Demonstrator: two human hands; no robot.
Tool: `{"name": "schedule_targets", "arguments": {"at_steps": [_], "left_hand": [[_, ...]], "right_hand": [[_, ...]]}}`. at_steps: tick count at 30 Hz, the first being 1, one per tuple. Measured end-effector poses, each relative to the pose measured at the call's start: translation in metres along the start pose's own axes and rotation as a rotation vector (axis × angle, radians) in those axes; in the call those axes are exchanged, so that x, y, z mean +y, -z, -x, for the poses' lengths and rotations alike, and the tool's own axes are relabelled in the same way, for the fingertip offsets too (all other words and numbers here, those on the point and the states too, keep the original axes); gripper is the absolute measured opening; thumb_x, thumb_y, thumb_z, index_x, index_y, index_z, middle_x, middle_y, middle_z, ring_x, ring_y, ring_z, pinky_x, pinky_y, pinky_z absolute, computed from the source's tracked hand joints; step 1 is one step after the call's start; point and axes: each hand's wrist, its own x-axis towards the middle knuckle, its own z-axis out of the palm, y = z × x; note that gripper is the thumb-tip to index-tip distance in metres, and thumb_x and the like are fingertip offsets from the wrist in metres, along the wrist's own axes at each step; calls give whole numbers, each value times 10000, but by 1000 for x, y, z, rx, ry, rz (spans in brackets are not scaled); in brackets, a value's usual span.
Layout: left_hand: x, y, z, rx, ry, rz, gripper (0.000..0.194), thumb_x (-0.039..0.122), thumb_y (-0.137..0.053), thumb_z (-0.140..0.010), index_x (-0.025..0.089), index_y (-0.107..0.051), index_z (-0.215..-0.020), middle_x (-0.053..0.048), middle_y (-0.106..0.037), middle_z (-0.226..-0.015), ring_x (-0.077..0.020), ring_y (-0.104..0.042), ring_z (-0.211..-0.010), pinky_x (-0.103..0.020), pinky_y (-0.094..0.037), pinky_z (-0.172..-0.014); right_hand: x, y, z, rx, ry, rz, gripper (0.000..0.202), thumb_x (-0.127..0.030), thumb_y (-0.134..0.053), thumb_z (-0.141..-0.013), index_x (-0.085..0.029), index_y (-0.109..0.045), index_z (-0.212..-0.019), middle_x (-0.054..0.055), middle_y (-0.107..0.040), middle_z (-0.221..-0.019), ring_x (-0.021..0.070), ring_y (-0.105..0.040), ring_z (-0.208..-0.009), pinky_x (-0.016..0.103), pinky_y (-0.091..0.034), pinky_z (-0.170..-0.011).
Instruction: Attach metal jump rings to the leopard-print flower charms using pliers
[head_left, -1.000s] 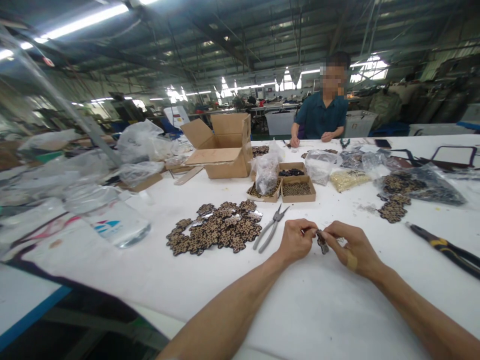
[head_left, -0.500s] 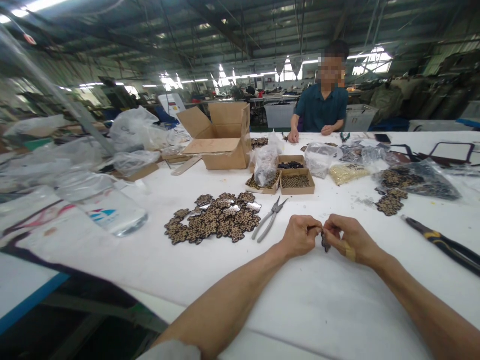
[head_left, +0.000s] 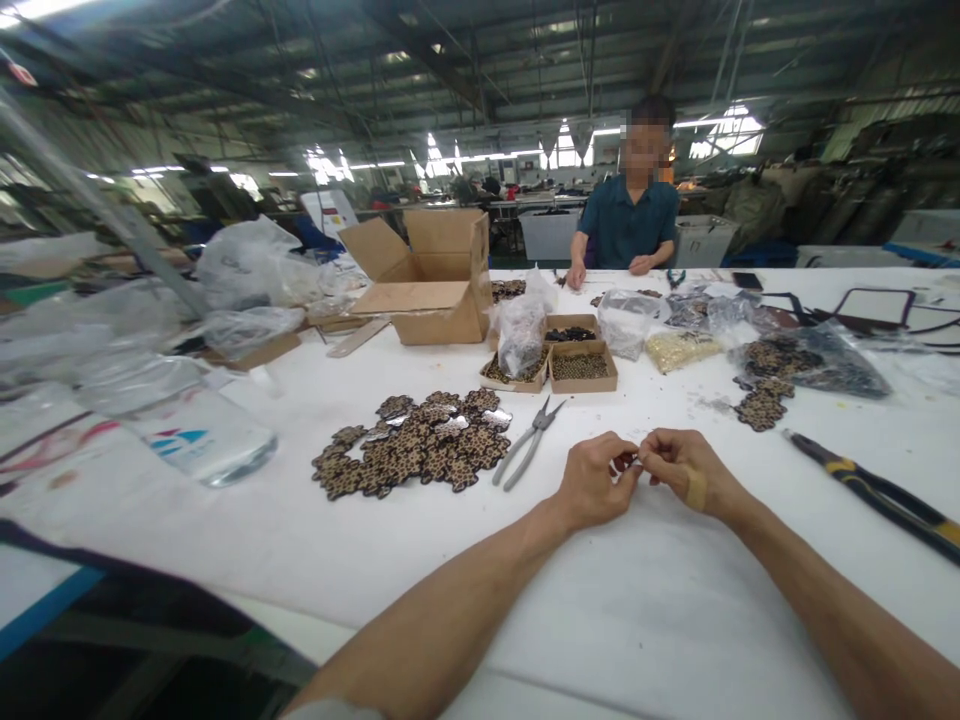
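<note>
So both hands are up over the white table [head_left: 712,620], fingertips practically meeting. The left hand [head_left: 600,485] has thumb and fingers drawn in close, and the right hand [head_left: 679,465], with a tan strip on it, has its thumb and index finger bunched up too. There might be something tiny in there, but the fingers hide it, so I honestly can't tell what either grip has, if anything. Looks like mid-handling to me, nothing being set down. The leopard-print patches [head_left: 420,455] sit in a loose, overlapping pile beyond the left forearm; a few shiny backs show. Can't say which are finished and which are left, and there's no obvious split into done and undone. Counts: the patches overlap too much for an exact number, though I'd guess well over a dozen. Two hand tools: one pair of grey pliers [head_left: 534,440] between the pile and the left hand, jaws slightly apart, and one black-and-yellow tool [head_left: 870,485] off to the right. Three small cardboard trays [head_left: 585,384] grouped together, one under a plastic bag [head_left: 520,335]. One big open carton [head_left: 442,325]. One person [head_left: 630,225] across the table.
</note>
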Motion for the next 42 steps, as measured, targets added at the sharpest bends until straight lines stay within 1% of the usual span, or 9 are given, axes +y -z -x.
{"name": "schedule_targets", "arguments": {"at_steps": [5,10,13,17,21,25,30,34,42], "left_hand": [[-5,4,-1,76,-171,-205,128,184,-580,-885,180,-703,-918,-74,-676,-874,-193,-601,-839,-335,-499,-753],[-5,10,-5,-12,-278,-190,149,192,-554,-930,187,-699,-963,-72,-692,-910,-191,-602,-875,-336,-496,-790],[-4,9,-6,-36,-296,-126,136,203,-558,-933,184,-693,-946,-70,-698,-910,-183,-609,-859,-334,-502,-800],[-3,8,-6,3,-260,-134,139,219,-560,-929,180,-691,-906,-75,-686,-860,-187,-610,-820,-338,-502,-774],[-7,8,-5,20,-233,-166,132,218,-564,-921,177,-686,-891,-78,-676,-843,-191,-609,-809,-337,-497,-753],[-11,8,-8,15,-214,-161,130,207,-562,-921,175,-682,-881,-77,-670,-838,-192,-611,-817,-336,-494,-747],[-16,8,-14,42,-150,-98,130,207,-556,-931,181,-679,-897,-68,-665,-838,-186,-608,-817,-329,-488,-739],[-18,8,-17,49,-125,-87,124,207,-568,-921,178,-680,-877,-60,-659,-810,-177,-599,-794,-318,-477,-721],[-21,5,-14,26,-97,-124,125,204,-576,-905,177,-691,-863,-57,-657,-807,-172,-604,-793,-303,-473,-722]], "right_hand": [[-5,2,0,-44,-56,-30,161,-304,-644,-804,-156,-630,-743,-5,-571,-620,136,-544,-565,248,-457,-539],[-6,11,1,-132,-115,-134,163,-296,-655,-788,-151,-643,-713,-22,-527,-553,123,-497,-513,256,-451,-518],[-7,13,2,-190,-166,-275,171,-296,-670,-774,-152,-635,-687,-41,-485,-525,98,-422,-470,273,-472,-525],[-10,12,2,-176,-177,-321,189,-309,-685,-771,-147,-642,-683,-34,-504,-540,91,-405,-469,291,-497,-550],[-6,27,-1,-106,-160,-200,231,-369,-702,-775,-148,-656,-731,-14,-561,-583,109,-470,-491,288,-499,-552],[3,67,-1,4,-146,102,249,-397,-679,-790,-149,-666,-775,-6,-579,-589,132,-524,-512,262,-454,-516],[4,107,6,-115,-160,484,194,-320,-666,-753,-131,-710,-755,44,-661,-626,162,-574,-574,254,-403,-514],[12,107,4,-152,-210,571,207,-327,-680,-727,-135,-739,-778,58,-702,-665,183,-607,-612,259,-407,-532],[29,96,-2,-79,-102,625,119,-282,-702,-701,-175,-747,-731,37,-696,-664,181,-600,-619,260,-395,-551]]}}
